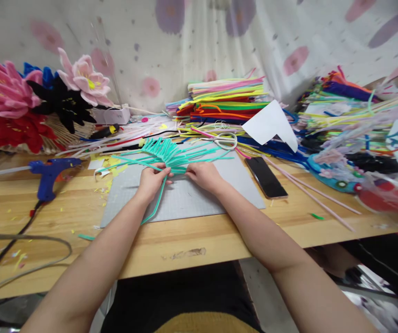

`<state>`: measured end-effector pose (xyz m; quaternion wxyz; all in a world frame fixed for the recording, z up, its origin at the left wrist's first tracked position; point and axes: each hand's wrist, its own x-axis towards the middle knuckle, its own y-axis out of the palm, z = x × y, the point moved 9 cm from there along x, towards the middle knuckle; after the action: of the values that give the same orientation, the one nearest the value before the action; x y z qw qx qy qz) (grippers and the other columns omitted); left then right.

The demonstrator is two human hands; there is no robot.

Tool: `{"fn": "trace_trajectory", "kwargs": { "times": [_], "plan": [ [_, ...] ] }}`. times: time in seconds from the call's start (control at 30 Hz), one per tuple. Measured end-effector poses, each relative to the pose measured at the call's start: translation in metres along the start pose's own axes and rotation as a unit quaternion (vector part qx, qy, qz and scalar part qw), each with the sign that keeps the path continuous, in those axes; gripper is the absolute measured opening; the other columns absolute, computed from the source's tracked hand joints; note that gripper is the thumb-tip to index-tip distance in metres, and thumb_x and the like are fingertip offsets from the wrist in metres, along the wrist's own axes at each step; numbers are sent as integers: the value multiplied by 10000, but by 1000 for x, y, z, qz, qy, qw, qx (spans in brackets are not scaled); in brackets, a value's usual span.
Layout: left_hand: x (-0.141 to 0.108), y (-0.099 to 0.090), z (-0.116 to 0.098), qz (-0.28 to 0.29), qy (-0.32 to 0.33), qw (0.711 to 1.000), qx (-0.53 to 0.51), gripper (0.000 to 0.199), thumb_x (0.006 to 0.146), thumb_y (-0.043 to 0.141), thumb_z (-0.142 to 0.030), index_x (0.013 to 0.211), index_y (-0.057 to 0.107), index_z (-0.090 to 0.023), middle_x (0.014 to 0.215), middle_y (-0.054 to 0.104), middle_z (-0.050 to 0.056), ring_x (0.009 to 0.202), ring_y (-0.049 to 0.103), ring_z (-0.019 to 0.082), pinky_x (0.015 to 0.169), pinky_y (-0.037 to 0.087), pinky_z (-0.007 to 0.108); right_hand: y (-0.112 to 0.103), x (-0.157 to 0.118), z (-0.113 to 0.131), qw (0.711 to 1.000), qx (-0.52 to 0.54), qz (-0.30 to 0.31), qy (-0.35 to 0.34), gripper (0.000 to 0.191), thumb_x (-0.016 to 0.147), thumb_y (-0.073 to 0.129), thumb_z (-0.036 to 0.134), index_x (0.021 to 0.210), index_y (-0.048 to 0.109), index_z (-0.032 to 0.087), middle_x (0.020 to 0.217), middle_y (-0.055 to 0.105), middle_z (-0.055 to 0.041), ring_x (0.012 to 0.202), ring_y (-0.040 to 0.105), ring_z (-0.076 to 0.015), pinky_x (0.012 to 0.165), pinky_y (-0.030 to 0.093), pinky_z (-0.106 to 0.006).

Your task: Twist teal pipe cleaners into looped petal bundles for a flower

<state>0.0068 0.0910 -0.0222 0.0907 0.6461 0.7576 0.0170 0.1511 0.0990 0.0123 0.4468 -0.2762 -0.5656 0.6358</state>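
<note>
A woven piece of teal pipe cleaners (171, 156) is held above a grey cutting mat (199, 196), its loose ends fanning out to both sides. My left hand (153, 180) pinches the piece at its lower left edge, thumb and fingers pressed together. One long teal strand hangs from there toward the mat's front edge. At the lower right edge, my right hand (204, 176) has its fingers curled in and closed on the teal strands; the fingertips are partly hidden.
To the left lie a blue glue gun (53, 173) with its cord and fuzzy flowers (63, 101). Behind the mat are stacked coloured pipe cleaners (226, 101), scissors (226, 140) and white paper (271, 125). A black phone (266, 177) rests right of the mat.
</note>
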Motion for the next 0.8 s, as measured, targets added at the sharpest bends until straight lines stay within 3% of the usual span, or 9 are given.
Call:
{"fn": "trace_trajectory", "kwargs": {
  "times": [0.2, 0.27, 0.37, 0.47, 0.57, 0.8],
  "plan": [
    [-1, -2, -1, -6, -7, 1000, 17, 280, 595, 706, -179, 819, 551, -117, 599, 613, 8, 588, 640, 157, 437, 492, 211, -8, -4, -11, 992, 124, -27, 27, 151, 765, 589, 322, 785, 633, 179, 721, 662, -26, 659, 561, -128, 594, 338, -232],
    [-1, -4, -3, -10, 1, 1000, 26, 290, 599, 707, -193, 833, 553, -119, 592, 619, 13, 579, 641, 161, 431, 480, 207, -12, -6, -19, 977, 201, -59, 42, 203, 718, 633, 355, 792, 607, 168, 684, 635, -10, 623, 541, -111, 592, 363, -226],
    [-1, -4, -6, -8, 10, 1000, 23, 310, 584, 719, -208, 834, 554, -125, 594, 627, 11, 563, 639, 159, 434, 468, 205, -10, -5, -28, 937, 328, -98, 69, 318, 655, 672, 386, 852, 563, 162, 781, 626, -18, 640, 538, -102, 598, 413, -230],
    [-2, 0, -8, 4, 13, 1000, 18, 333, 565, 732, -221, 833, 557, -130, 593, 631, 4, 548, 634, 150, 446, 461, 203, 11, 0, -24, 873, 476, -40, 100, 390, 625, 686, 356, 929, 536, 164, 881, 627, -38, 662, 555, -105, 564, 447, -233],
    [-3, 2, -8, 10, 13, 1000, 21, 353, 553, 739, -224, 840, 557, -129, 571, 621, -7, 528, 625, 143, 453, 453, 201, 30, 3, -4, 819, 563, 42, 106, 364, 620, 696, 296, 932, 574, 154, 770, 630, -14, 597, 540, -90, 525, 449, -218],
    [-4, 5, -3, 26, -5, 999, 37, 376, 555, 747, -221, 868, 562, -128, 586, 622, -3, 539, 622, 149, 464, 467, 220, 40, 3, 8, 781, 605, 80, 137, 162, 673, 662, 271, 738, 631, 127, 571, 580, 10, 489, 497, -57, 436, 406, -170]
  ]
}}
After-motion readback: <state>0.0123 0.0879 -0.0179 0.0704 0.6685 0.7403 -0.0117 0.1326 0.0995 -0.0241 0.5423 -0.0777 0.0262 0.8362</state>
